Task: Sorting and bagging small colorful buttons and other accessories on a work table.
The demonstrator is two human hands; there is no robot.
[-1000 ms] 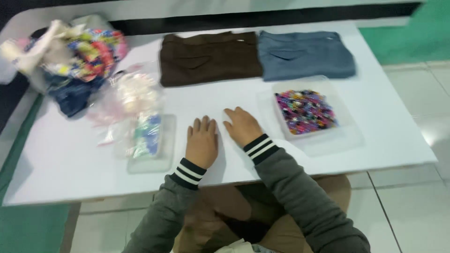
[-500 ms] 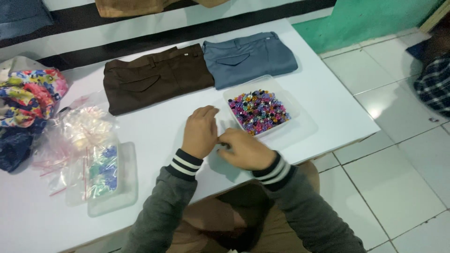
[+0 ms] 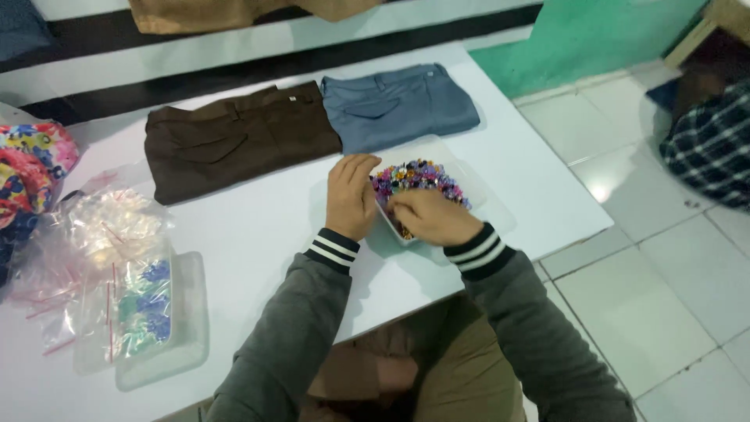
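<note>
My left hand [image 3: 350, 195] lies flat on the white table [image 3: 258, 227], its fingertips touching the left edge of a clear plastic tray [image 3: 478, 187]. The tray holds a heap of small, many-coloured beads [image 3: 418, 176]. My right hand [image 3: 431, 216] lies over the near part of the tray, fingers curled down into the beads; what the fingers pinch is hidden. Both arms wear grey sleeves with striped cuffs.
Folded brown trousers [image 3: 238, 141] and folded grey-blue trousers [image 3: 398, 105] lie at the table's far side. At the left are crumpled clear bags [image 3: 109, 230], a clear tray [image 3: 183, 328] holding a bag of blue and green pieces, and colourful cloth [image 3: 31, 168]. A tiled floor lies to the right.
The view has shifted closer and rightwards. My right hand has moved from the table in front of the tray onto the beads, and my left hand has slid up to the tray's edge.
</note>
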